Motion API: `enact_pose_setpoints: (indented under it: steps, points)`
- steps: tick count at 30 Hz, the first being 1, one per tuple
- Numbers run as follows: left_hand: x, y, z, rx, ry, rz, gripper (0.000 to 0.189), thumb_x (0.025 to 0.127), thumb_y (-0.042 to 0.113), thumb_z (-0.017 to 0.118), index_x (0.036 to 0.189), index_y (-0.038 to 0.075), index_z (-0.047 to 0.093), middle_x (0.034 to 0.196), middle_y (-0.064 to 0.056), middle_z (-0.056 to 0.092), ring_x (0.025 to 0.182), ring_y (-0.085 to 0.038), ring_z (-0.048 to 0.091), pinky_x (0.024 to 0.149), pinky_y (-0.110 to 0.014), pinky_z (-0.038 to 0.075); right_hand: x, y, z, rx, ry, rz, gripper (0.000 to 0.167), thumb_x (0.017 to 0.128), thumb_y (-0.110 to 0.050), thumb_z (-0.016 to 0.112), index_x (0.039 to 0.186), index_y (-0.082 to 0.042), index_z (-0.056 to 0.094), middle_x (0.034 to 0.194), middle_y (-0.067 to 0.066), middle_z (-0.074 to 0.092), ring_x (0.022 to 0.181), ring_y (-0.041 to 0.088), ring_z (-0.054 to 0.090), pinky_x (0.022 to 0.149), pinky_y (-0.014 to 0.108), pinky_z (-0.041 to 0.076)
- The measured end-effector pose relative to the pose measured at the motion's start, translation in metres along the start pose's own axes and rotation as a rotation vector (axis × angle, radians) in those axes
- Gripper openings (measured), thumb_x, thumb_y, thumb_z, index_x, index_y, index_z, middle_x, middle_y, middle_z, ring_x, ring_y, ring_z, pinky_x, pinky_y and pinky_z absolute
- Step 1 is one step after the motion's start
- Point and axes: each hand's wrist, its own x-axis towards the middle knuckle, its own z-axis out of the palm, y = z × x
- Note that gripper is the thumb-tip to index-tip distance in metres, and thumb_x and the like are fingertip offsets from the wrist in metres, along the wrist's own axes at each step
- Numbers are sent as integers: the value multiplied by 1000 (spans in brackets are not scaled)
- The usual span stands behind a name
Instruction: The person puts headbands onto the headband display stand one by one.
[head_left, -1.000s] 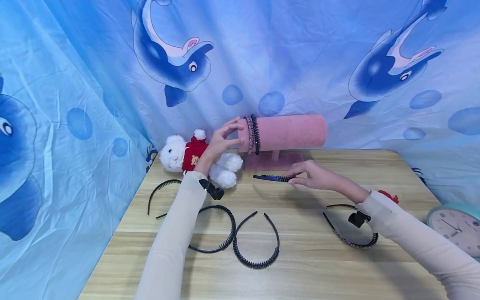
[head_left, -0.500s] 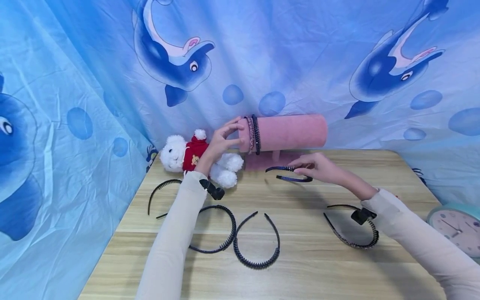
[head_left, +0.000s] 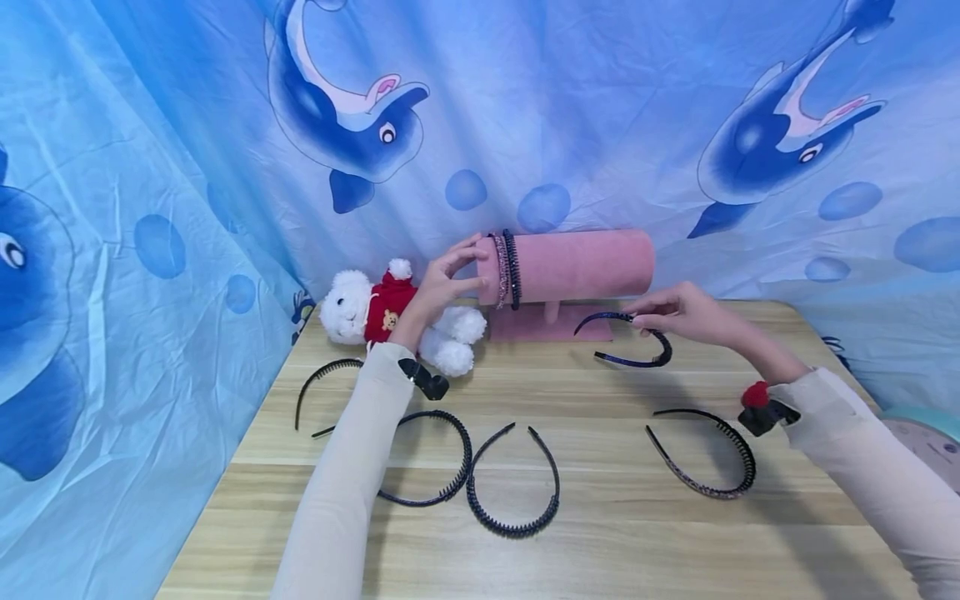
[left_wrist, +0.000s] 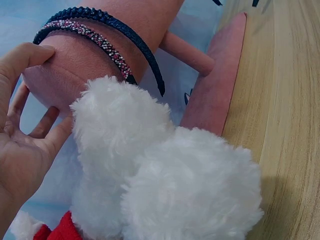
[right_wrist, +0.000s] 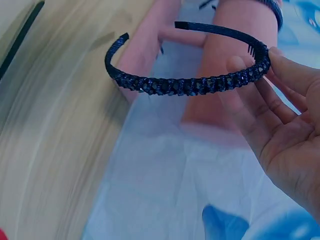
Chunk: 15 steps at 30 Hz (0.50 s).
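My left hand (head_left: pixel 438 287) holds the left end of a pink padded headband stand (head_left: pixel 577 265), its fingers spread about the roll's end (left_wrist: pixel 55 80). Two headbands hang side by side near that end: a pink-and-silver speckled headband (left_wrist: pixel 95 37) and a dark headband (left_wrist: pixel 120 27). To the right of the stand, my right hand (head_left: pixel 686 312) pinches a dark beaded headband (right_wrist: pixel 195 86) by one side. This headband is in the air above the table, its open ends pointing left in the head view. In the right wrist view it appears in front of the stand's right end.
A white plush toy (head_left: pixel 348 308) in a red top lies left of the stand, under my left forearm. Several headbands lie on the wooden table (head_left: pixel 600 542), among them a black one (head_left: pixel 513 531) at front centre and another (head_left: pixel 750 467) at right. A clock (head_left: pixel 926 446) stands at the right edge.
My right hand has moved right and slightly up with the beaded headband, which has turned from edge-on to show its curve. My left hand has stayed at the stand's end.
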Motion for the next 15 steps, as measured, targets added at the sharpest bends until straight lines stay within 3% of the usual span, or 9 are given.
enact_pose_setpoints:
  steps: [6, 15]
  points:
    - [-1, 1, 1, -4, 4, 4, 42, 87, -7, 71, 128, -3, 63, 165, -6, 37, 149, -31, 39, 125, -45, 34, -14, 9, -23, -34, 12, 127, 25, 98, -6, 66, 120, 4, 71, 84, 8, 77, 75, 3, 69, 66, 25, 61]
    - [-1, 2, 1, -7, 5, -5, 42, 86, -8, 71, 126, 0, 65, 165, -5, 37, 150, -31, 38, 126, -47, 32, -27, 20, -45, -35, 72, 263, 30, 100, -14, 65, 125, 3, 68, 82, -3, 75, 76, 3, 70, 67, 24, 61]
